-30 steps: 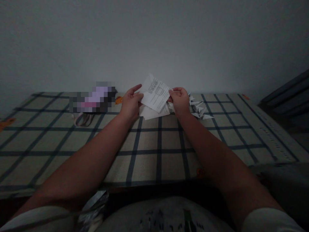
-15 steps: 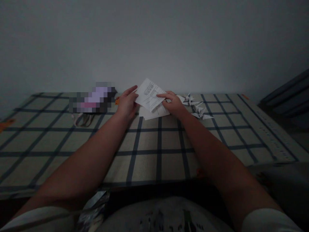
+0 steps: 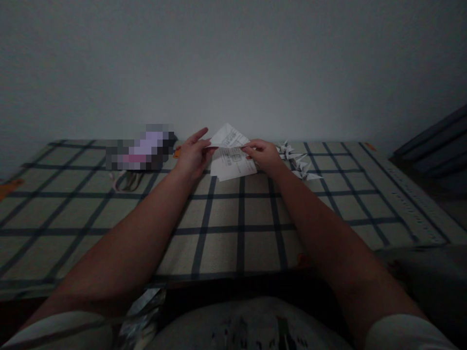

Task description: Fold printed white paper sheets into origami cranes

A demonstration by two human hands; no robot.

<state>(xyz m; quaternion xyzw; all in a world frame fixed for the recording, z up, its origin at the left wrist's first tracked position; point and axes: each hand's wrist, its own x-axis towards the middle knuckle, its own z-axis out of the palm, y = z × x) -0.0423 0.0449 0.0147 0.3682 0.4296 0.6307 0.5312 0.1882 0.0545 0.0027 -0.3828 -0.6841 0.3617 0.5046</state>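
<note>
Between my hands is a printed sheet of paper [image 3: 229,135], folded to a triangle with its tip pointing away from me. My left hand [image 3: 191,154] pinches its left corner, the index finger stretched out above. The fingers of my right hand [image 3: 263,154] are closed on the right corner. Below the folded paper, flat on the cloth, lie further printed sheets [image 3: 233,167]. Right of my right hand stand several folded paper cranes [image 3: 302,167], partly hidden by that hand.
A blue-checked tablecloth [image 3: 222,214] covers the table. On the left lies a blurred purple and dark object [image 3: 148,146] with a strap [image 3: 127,182]. A grey wall [image 3: 233,63] rises behind the table. Something dark and ribbed [image 3: 438,141] is at the far right.
The paper was an open diamond shape; its near half is now folded, leaving a triangle. My right hand's index finger has gone from lying on the paper to gripping its right corner.
</note>
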